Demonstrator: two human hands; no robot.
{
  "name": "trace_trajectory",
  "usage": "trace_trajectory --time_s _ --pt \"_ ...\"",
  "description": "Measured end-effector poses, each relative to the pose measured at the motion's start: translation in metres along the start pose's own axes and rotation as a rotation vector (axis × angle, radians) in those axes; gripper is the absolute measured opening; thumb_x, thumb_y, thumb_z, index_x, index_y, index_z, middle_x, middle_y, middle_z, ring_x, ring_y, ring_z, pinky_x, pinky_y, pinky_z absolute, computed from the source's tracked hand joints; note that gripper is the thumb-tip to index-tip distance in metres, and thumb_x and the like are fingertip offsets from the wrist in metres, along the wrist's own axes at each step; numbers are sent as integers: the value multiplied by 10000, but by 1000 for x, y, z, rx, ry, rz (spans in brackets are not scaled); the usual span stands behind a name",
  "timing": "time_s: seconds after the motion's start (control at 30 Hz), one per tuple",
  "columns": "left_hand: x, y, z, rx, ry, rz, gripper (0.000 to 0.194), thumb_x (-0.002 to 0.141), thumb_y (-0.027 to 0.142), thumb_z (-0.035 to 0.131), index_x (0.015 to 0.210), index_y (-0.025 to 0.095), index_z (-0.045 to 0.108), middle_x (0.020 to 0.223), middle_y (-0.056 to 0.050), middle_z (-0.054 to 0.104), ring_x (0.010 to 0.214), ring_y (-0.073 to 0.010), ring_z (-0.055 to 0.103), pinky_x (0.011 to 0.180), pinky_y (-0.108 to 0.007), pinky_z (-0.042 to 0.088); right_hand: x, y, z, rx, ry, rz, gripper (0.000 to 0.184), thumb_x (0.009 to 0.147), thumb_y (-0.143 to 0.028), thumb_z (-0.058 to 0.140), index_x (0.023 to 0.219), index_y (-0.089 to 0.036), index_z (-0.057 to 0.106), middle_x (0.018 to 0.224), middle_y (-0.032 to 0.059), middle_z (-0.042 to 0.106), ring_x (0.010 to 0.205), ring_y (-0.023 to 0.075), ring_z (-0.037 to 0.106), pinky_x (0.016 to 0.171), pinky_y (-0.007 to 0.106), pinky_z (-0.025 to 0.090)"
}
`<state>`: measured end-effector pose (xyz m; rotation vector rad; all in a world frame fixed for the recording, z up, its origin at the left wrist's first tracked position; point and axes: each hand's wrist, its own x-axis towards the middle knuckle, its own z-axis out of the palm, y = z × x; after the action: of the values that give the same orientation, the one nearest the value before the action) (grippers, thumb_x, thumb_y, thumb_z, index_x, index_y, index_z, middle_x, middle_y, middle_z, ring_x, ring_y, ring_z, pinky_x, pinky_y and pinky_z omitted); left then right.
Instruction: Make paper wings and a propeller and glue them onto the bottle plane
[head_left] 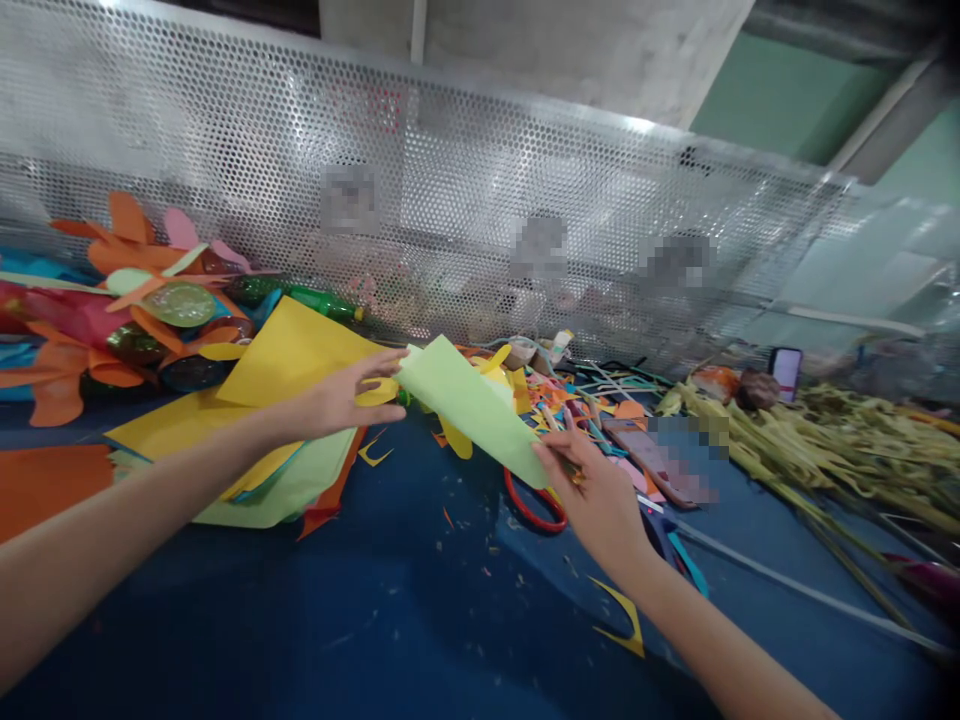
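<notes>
A light green sheet of paper [471, 405], seemingly folded into a long strip, is held tilted above the table. My right hand [596, 495] pinches its lower right end between thumb and fingers. At the paper's upper left end is my left hand [349, 395], fingers apart, with the fingertips at or just beside the edge; contact is hard to tell. Under the paper, a red loop handle [536, 510], probably of scissors, shows in part. Left of it lies a stack of yellow paper [292, 350] over green sheets [262, 505].
Orange paper flowers [127, 255] and plastic bottles [322, 300] crowd the left back. A perforated metal panel [465, 180] stands behind. Colourful scraps, a phone [652, 460] and a dark blue tool with a cord [658, 525] lie right, near dry leaves [847, 430]. A yellow offcut [626, 620] lies in front.
</notes>
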<state>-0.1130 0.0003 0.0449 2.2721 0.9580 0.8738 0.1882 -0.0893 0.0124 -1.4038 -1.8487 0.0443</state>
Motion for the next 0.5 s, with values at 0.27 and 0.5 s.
trace_trajectory --time_s 0.27,0.5 --pt "-1 1 14 137 194 -38 357 777 452 562 957 153 634 1038 -73 657 994 -233 579 918 -385 421 -6 -11 1 207 -329 -41 269 800 -379 585 970 -202 475 835 16 619 723 157 597 628 256 479" --pt "-5 23 2 200 305 111 263 783 362 581 939 154 618 923 -47 661 850 -184 603 812 -294 475 -11 -13 6 314 -339 -72 534 868 -346 480 1346 -204 288 1292 116 491 1137 212 509 876 334 470"
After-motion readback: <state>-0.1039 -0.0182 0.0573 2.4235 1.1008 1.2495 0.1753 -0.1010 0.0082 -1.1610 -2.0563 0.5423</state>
